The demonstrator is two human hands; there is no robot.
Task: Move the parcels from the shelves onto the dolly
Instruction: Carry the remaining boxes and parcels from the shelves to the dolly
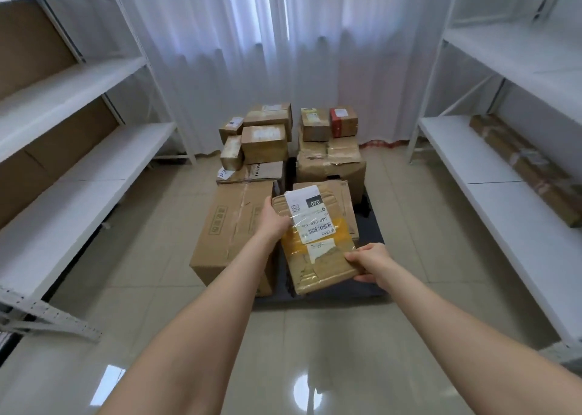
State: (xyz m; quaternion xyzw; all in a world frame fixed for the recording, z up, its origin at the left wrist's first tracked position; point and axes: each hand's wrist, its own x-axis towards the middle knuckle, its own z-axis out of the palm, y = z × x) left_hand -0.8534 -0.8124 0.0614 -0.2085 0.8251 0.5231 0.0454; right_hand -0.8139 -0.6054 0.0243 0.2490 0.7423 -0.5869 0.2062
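Labelled parcel held in both hands above the dolly.
Left hand [274,220] gripped the parcel [315,244] at its far left edge; right hand [369,262] pinched its near right corner, thumb on top. Dolly [374,225] lay beneath the fingers, with a large box [233,235] just left of the left fingers.

1. On the taped parcel [318,266] I read a white shipping label [310,216], upside down to me. Its black patch shows "060" in white digits.
2. Lower on that label, a printed line begins "060-068-". I cannot make out the last digits.
3. The label also carries a QR code and a barcode. The small print around them is too fine for me.
4. The printed carton [267,170] behind shows sideways letters that look like "TP-LIN".
5. The big carton [233,225] has boxed characters on its side, unreadable to me.
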